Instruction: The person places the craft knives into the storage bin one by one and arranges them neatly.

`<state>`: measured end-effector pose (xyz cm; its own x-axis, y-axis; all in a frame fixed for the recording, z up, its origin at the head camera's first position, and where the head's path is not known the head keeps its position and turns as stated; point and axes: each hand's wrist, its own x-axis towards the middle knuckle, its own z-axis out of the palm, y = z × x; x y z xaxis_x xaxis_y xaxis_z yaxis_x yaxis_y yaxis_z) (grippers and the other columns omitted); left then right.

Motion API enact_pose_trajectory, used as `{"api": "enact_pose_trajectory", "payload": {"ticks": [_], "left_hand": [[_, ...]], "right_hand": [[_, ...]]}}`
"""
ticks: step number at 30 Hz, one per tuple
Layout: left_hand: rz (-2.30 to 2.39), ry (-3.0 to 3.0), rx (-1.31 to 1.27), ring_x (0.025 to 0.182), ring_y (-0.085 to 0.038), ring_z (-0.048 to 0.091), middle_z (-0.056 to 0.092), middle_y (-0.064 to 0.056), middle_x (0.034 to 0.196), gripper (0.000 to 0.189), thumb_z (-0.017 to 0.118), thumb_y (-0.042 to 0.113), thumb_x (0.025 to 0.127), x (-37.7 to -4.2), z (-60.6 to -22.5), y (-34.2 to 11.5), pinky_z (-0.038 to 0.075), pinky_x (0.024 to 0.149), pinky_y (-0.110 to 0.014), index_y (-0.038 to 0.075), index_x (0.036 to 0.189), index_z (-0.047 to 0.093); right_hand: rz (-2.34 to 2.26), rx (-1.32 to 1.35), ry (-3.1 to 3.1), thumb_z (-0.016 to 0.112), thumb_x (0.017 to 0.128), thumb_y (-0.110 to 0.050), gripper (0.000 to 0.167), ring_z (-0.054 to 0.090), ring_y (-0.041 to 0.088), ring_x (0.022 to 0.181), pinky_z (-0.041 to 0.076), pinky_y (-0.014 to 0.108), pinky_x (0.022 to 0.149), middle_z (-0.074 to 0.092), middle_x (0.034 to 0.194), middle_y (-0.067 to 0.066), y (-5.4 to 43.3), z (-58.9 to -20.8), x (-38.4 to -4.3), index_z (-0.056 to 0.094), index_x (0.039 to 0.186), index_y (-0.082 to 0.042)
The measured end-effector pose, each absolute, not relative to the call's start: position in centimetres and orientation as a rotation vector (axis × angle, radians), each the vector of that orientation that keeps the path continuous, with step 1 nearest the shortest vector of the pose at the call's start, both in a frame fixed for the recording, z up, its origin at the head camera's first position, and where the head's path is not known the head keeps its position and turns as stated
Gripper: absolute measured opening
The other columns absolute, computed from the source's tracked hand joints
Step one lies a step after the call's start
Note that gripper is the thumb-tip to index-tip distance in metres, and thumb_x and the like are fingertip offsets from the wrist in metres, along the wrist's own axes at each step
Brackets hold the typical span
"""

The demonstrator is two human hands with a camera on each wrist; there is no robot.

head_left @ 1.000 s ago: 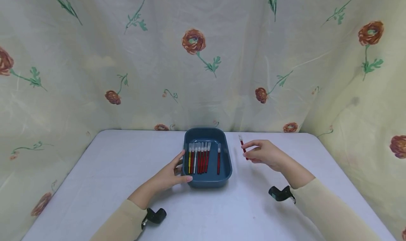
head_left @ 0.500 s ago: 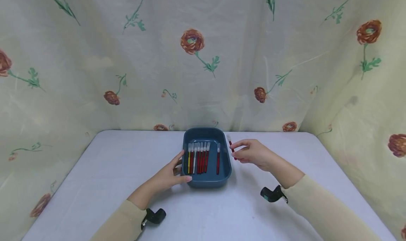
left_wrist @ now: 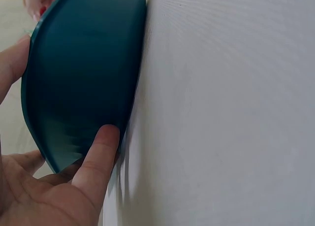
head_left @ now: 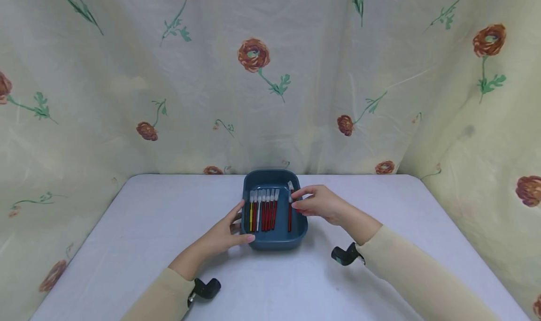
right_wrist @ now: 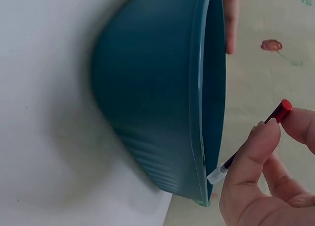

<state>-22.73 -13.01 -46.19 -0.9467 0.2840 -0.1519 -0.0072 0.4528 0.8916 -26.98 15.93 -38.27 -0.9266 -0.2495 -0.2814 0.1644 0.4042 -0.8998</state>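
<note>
A blue plastic bin (head_left: 276, 246) stands on the table. Inside it several slim pens (head_left: 266, 210) with translucent caps lie side by side to the left, mostly red, one yellow and one white. Another red pen (head_left: 289, 220) lies apart at the right. My left hand (head_left: 220, 236) rests against the bin's near left corner, fingers spread and fairly straight along its wall. Over the right rim, my right hand (head_left: 319, 203) pinches a dark red pen (right_wrist: 229, 162) between thumb and fingers, its translucent cap tilted toward the bin's far end.
The bin sits near the back edge of the white-covered table (head_left: 148, 246). A flowered curtain (head_left: 203, 77) hangs behind and at both sides. Each wrist wears a small black camera (head_left: 207, 288).
My right hand has moved left with the pen, from beside the bin to above its right side. My left hand stays at the bin's corner, and the bin has stayed in place.
</note>
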Motion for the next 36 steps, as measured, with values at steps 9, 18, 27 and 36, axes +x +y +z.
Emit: {"api": "enact_pose_trajectory", "payload": {"ticks": [9, 18, 27, 36], "left_hand": [[1.488, 2.434, 0.240, 0.140, -0.042, 0.041, 0.031, -0.021, 0.160, 0.108, 0.085, 0.041, 0.080, -22.6, -46.1, -13.0, 0.040, 0.105, -0.060, 0.035, 0.161, 0.015], [1.495, 2.418, 0.243, 0.140, -0.042, 0.040, 0.031, -0.020, 0.160, 0.108, 0.084, 0.042, 0.080, -22.7, -46.1, -13.1, 0.040, 0.106, -0.060, 0.034, 0.161, 0.014], [1.496, 2.412, 0.247, 0.140, -0.042, 0.040, 0.031, -0.021, 0.160, 0.107, 0.084, 0.042, 0.080, -22.6, -46.1, -13.0, 0.039, 0.106, -0.060, 0.033, 0.161, 0.015], [1.506, 2.409, 0.248, 0.140, -0.042, 0.040, 0.031, -0.021, 0.159, 0.106, 0.084, 0.040, 0.081, -22.4, -45.9, -13.0, 0.040, 0.106, -0.060, 0.034, 0.161, 0.014]], "right_hand": [[-1.484, -0.045, 2.295, 0.073, 0.093, -0.010, 0.037, 0.070, 0.019, 0.095, 0.058, 0.033, 0.085, 0.066, 0.119, 0.015, 14.4, -39.0, -27.6, 0.065, 0.126, 0.002], [-1.469, -0.095, 2.272, 0.072, 0.092, -0.007, 0.035, 0.071, 0.022, 0.092, 0.058, 0.036, 0.084, 0.068, 0.111, 0.016, 13.6, -39.2, -28.1, 0.064, 0.123, 0.007], [-1.400, -0.076, 2.286, 0.069, 0.092, -0.002, 0.032, 0.069, 0.015, 0.080, 0.058, 0.037, 0.085, 0.069, 0.108, 0.017, 13.0, -39.0, -28.6, 0.065, 0.121, 0.009], [-1.355, -0.078, 2.349, 0.071, 0.090, -0.002, 0.026, 0.068, 0.013, 0.071, 0.060, 0.035, 0.080, 0.071, 0.097, 0.015, 12.2, -39.0, -29.0, 0.067, 0.113, 0.009]]}}
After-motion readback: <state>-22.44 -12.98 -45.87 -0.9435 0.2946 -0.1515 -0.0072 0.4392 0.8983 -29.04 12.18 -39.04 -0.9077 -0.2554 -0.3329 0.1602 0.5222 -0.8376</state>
